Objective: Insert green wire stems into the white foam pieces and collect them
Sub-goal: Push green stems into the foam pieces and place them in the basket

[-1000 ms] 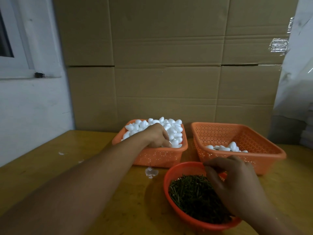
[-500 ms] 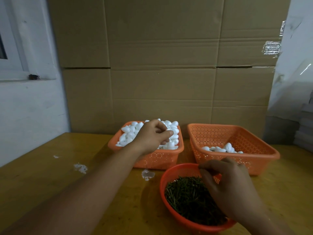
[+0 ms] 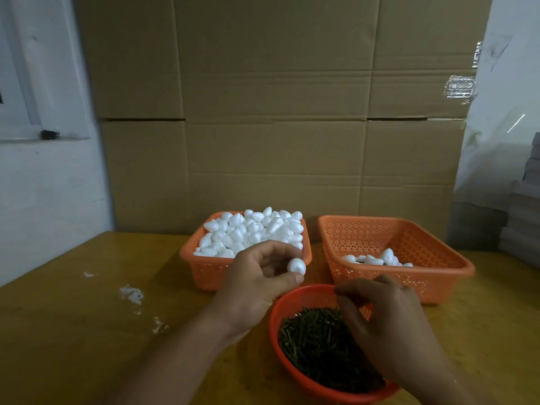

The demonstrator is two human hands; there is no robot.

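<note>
The left hand (image 3: 257, 285) pinches one small white foam egg (image 3: 296, 266); the right hand (image 3: 382, 317) curls over the round orange bowl (image 3: 280, 305) of thin green wire stems (image 3: 315, 340), maybe pinching one, I cannot tell; next, the stem must be poked into the egg.

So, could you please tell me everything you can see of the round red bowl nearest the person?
The round red bowl looks like thin plastic with a perforated, mesh-like wall and a smooth rim. It sits upright on the yellow wooden table, in front of the two orange baskets and apart from them. A dense heap of short dark green stems fills it. The right hand reaches over it, fingers above the stems; whether it touches the bowl cannot be told.
</note>
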